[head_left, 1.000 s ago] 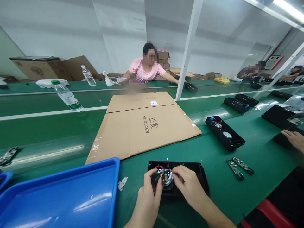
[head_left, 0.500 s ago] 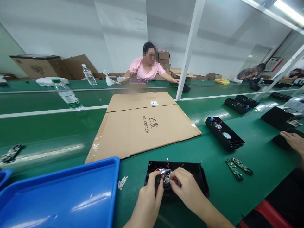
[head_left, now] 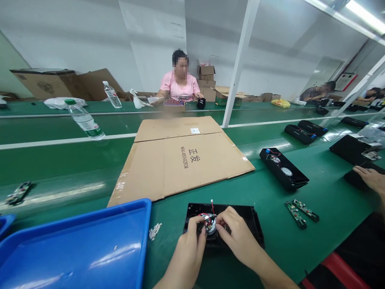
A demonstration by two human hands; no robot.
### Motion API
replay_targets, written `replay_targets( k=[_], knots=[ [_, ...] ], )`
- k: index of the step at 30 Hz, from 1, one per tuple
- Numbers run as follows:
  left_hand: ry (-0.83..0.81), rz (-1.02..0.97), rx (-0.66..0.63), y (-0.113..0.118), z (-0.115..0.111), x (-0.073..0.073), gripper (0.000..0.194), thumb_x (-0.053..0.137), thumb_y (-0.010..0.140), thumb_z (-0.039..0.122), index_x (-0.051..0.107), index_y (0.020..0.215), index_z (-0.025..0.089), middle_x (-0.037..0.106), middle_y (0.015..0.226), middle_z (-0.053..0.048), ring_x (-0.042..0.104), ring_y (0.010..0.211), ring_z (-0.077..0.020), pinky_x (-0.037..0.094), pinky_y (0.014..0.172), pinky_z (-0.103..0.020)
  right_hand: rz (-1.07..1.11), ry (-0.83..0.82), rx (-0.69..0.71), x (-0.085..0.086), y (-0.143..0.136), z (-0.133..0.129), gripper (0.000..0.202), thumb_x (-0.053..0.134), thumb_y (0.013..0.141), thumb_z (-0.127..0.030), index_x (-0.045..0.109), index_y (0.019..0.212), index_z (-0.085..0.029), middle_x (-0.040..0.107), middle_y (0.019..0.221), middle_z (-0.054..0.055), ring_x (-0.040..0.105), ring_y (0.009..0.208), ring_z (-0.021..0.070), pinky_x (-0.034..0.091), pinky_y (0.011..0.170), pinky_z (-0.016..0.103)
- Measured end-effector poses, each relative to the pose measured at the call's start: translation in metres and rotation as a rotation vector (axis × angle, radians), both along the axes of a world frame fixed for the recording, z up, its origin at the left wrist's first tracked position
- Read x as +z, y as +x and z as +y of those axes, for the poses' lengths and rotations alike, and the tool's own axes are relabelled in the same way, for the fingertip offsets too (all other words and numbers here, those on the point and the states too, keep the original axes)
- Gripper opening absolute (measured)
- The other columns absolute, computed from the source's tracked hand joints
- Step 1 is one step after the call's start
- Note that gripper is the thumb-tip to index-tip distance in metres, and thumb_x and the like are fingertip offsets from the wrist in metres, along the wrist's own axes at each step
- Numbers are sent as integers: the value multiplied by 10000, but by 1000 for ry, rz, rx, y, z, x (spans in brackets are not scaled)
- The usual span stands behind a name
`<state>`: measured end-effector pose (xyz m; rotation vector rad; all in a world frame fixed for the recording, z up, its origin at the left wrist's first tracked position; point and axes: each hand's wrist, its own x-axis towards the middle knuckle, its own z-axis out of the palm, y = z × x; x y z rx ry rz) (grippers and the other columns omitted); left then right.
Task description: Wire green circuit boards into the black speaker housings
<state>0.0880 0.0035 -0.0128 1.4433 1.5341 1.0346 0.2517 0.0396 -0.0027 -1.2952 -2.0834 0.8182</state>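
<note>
A black housing [head_left: 246, 224] lies on the green bench in front of me, with red wires and a round silver part [head_left: 211, 226] inside. My left hand [head_left: 191, 245] is over its left side, thumb and fingers pinched at the wired part; what exactly they grip is too small to tell. From the right, my right hand [head_left: 236, 233] pinches beside the round part, and its fingertips hide whatever they hold. A thin red wire with a white plug [head_left: 212, 201] sticks up past the housing's back edge.
Blue tray [head_left: 75, 245] at left, small white pieces [head_left: 155, 231] beside it. Flat cardboard [head_left: 180, 160] lies ahead. Circuit boards [head_left: 296, 214] and an open black housing [head_left: 284, 168] are at right. A neighbour's hand [head_left: 371, 178] shows far right; a person in pink sits across.
My hands have shifted only slightly at the wired part. The person across has drawn a black object in from the right. A circuit board at far left has moved slightly right.
</note>
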Motion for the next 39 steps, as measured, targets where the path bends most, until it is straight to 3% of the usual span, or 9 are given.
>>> replay_targets(
  k=[6, 12, 19, 24, 27, 31, 35, 39],
  knots=[
    [-66, -1, -94, -9, 6, -8, 299, 377, 939, 456, 494, 1100, 234, 720, 796, -28, 700, 660, -215, 525, 598, -295, -43, 98, 55, -6, -3, -1, 169, 521, 872, -21, 531, 807, -176, 556, 800, 21, 543, 765, 169, 446, 643, 257],
    [-37, 25, -132, -9, 4, 3, 266, 390, 935, 410, 513, 1082, 225, 734, 819, -40, 711, 694, -205, 526, 615, -268, -67, 221, 21, -11, -4, -3, 204, 520, 780, 10, 487, 733, -186, 507, 718, 2, 509, 689, 155, 384, 572, 240],
    [36, 10, -29, -3, 0, 2, 230, 427, 927, 363, 557, 1060, 226, 665, 620, 27, 697, 622, -198, 534, 606, -254, -57, 163, 10, -10, -4, -3, 220, 538, 765, 26, 494, 714, -183, 514, 702, -7, 516, 686, 151, 389, 567, 234],
    [127, 82, -201, -12, 4, 4, 231, 373, 948, 317, 517, 1107, 232, 750, 827, -29, 737, 715, -186, 555, 625, -234, -27, 168, 71, -8, -2, -1, 155, 552, 897, -40, 578, 838, -182, 595, 810, 16, 561, 779, 170, 457, 656, 261],
    [121, 202, -295, -16, 5, 11, 259, 328, 953, 257, 508, 1137, 231, 752, 936, -56, 742, 784, -191, 550, 674, -242, -78, 75, 37, -8, -3, 0, 155, 597, 867, -22, 597, 895, -174, 617, 835, 16, 592, 750, 168, 472, 659, 267],
    [59, 317, -372, -19, 4, 20, 303, 288, 941, 205, 511, 1147, 209, 751, 907, -75, 734, 743, -214, 518, 633, -252, -142, 72, 61, -8, -5, 1, 368, 630, 828, 8, 604, 1130, -201, 646, 846, 5, 623, 787, 182, 478, 697, 270],
    [48, 170, -396, -18, 4, 25, 255, 311, 960, 201, 503, 1119, 252, 728, 917, -14, 705, 805, -156, 485, 694, -196, -242, 143, 70, -6, -5, 2, 158, 662, 844, -39, 663, 877, -193, 593, 734, -7, 575, 664, 156, 399, 578, 237],
    [57, 72, -372, -17, 7, 25, 215, 332, 950, 198, 511, 1052, 260, 699, 896, 3, 666, 764, -135, 474, 704, -180, -261, 243, 53, -11, -7, -2, 104, 655, 866, -75, 644, 846, -177, 589, 705, -4, 549, 627, 156, 365, 568, 251]
  ],
)
